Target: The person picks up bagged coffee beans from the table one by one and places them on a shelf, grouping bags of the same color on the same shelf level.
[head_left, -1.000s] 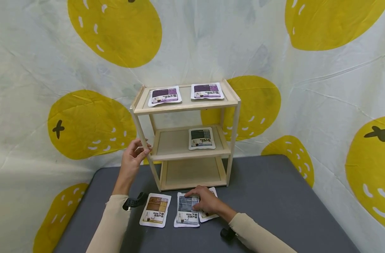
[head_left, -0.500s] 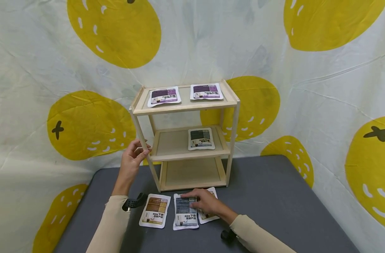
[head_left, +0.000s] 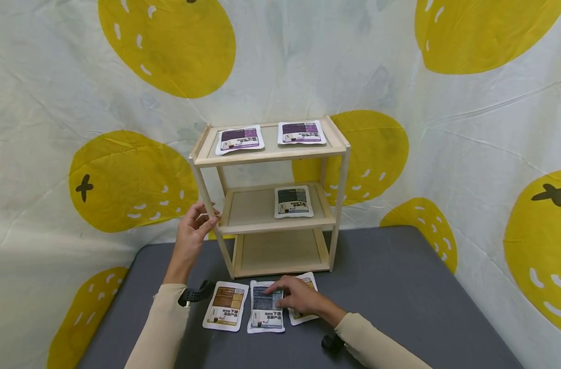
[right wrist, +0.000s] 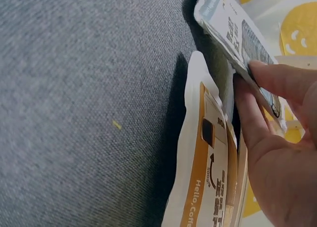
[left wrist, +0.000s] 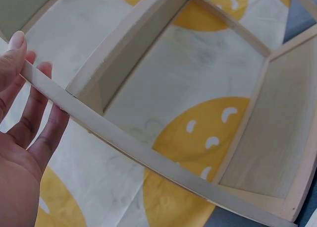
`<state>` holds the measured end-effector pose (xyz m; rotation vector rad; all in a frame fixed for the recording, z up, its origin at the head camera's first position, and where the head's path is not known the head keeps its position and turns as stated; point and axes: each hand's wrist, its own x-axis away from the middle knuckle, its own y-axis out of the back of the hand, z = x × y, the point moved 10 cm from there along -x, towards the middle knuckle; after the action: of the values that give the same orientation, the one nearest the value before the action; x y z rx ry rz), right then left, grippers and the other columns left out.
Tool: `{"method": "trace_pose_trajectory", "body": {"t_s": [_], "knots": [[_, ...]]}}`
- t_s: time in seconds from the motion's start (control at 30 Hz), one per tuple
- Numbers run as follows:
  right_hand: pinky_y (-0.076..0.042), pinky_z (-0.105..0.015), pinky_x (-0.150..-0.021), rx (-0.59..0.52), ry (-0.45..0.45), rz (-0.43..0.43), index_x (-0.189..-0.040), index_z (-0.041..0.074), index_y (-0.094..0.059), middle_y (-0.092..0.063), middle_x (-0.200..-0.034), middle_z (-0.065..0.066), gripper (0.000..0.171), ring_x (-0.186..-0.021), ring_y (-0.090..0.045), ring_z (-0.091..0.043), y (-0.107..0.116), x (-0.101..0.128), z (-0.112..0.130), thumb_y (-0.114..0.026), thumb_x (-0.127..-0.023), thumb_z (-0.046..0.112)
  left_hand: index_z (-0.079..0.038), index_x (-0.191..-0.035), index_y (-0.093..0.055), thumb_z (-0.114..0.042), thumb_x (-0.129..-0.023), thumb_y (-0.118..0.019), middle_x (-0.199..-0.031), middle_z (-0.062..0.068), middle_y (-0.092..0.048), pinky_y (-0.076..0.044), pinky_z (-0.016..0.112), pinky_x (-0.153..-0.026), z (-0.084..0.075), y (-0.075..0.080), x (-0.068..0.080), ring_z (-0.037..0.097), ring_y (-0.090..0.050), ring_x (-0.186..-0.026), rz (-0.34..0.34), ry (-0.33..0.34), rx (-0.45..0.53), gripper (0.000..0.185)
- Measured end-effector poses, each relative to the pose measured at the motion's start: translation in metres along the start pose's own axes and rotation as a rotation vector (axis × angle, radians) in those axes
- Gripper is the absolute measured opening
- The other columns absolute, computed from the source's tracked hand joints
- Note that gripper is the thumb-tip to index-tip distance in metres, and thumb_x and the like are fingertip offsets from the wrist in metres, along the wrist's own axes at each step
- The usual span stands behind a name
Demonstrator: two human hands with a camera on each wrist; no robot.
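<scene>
My left hand point(head_left: 193, 229) curls its fingers round the wooden rack's point(head_left: 267, 154) front-left post to steady it, while my right hand point(head_left: 295, 298) pinches the grey-blue sachet point(head_left: 265, 309) — low centre on the surface point(head_left: 400, 297) — lifting its edge.

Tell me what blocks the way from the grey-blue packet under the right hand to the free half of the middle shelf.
Nothing visible does. The right hand pinches the grey-blue packet in front of the rack. The middle shelf is open-fronted, its left half bare; the dark packet lies right. The left hand holds the front-left post.
</scene>
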<state>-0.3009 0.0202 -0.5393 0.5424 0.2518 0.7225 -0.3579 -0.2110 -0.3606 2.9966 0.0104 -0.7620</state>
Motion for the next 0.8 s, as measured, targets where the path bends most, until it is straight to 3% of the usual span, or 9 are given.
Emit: {"method": "trace_pose_trajectory", "body": {"t_s": [0.17, 0.3, 0.4, 0.53, 0.63, 0.8], "knots": [[-0.041, -0.02, -0.061, -0.038, -0.029, 0.002, -0.119, 0.014, -0.075, -0.071, -0.105, -0.002, 0.027, -0.063, -0.047, -0.004, -0.0034, -0.0002, -0.0045, -0.072, -0.093, 0.007, -0.003, -0.132, -0.057, -0.004, -0.097, -0.067, -0.111, 0.012, -0.062, -0.057, 0.034, -0.092, -0.0002, 0.0, 0.0001, 0.035, -0.066, -0.106, 0.005, 0.0, -0.008, 0.037], [-0.038, -0.021, -0.057, -0.081, -0.053, 0.006, -0.124, 0.013, -0.071, -0.067, -0.105, -0.002, 0.034, -0.055, -0.04, -0.004, -0.0046, 0.0001, -0.0054, -0.075, -0.091, 0.008, -0.003, -0.132, -0.057, -0.003, -0.097, -0.067, -0.112, 0.016, -0.061, -0.057, 0.033, -0.091, -0.0009, -0.0001, -0.0001, 0.036, -0.066, -0.105, 0.005, -0.003, -0.001, 0.037], [-0.037, -0.021, -0.056, -0.113, -0.054, 0.005, -0.127, 0.013, -0.069, -0.062, -0.096, -0.003, 0.038, -0.053, -0.034, -0.005, -0.0043, 0.0008, -0.004, -0.076, -0.09, 0.007, -0.002, -0.132, -0.057, -0.003, -0.097, -0.067, -0.112, 0.018, -0.061, -0.058, 0.033, -0.09, -0.0012, -0.0004, -0.0002, 0.037, -0.066, -0.106, 0.006, -0.005, 0.006, 0.037], [-0.033, -0.021, -0.053, -0.13, -0.039, 0.008, -0.125, 0.013, -0.071, -0.049, -0.072, -0.003, 0.034, -0.049, -0.029, -0.005, -0.0046, 0.0014, -0.0026, -0.073, -0.092, 0.006, -0.003, -0.133, -0.057, -0.003, -0.097, -0.066, -0.114, 0.023, -0.059, -0.058, 0.032, -0.09, -0.0011, -0.0005, -0.0004, 0.037, -0.066, -0.106, 0.009, -0.005, 0.007, 0.037], [-0.032, -0.02, -0.052, -0.135, -0.032, 0.009, -0.121, 0.013, -0.074, -0.047, -0.064, 0.0, 0.028, -0.048, -0.03, -0.004, -0.005, 0.0022, -0.002, -0.07, -0.094, 0.006, -0.003, -0.133, -0.057, -0.003, -0.097, -0.066, -0.115, 0.026, -0.057, -0.057, 0.03, -0.09, -0.0009, -0.0004, -0.0004, 0.035, -0.066, -0.106, 0.01, -0.004, 0.004, 0.037], [-0.032, -0.02, -0.051, -0.159, -0.044, 0.017, -0.12, 0.01, -0.073, -0.045, -0.065, 0.003, 0.027, -0.048, -0.031, -0.003, -0.0054, 0.0029, -0.0031, -0.071, -0.094, 0.007, -0.003, -0.133, -0.057, -0.003, -0.097, -0.066, -0.115, 0.026, -0.057, -0.057, 0.029, -0.09, -0.0007, -0.0005, 0.0, 0.033, -0.067, -0.106, 0.008, 0.0, 0.002, 0.037]]}}
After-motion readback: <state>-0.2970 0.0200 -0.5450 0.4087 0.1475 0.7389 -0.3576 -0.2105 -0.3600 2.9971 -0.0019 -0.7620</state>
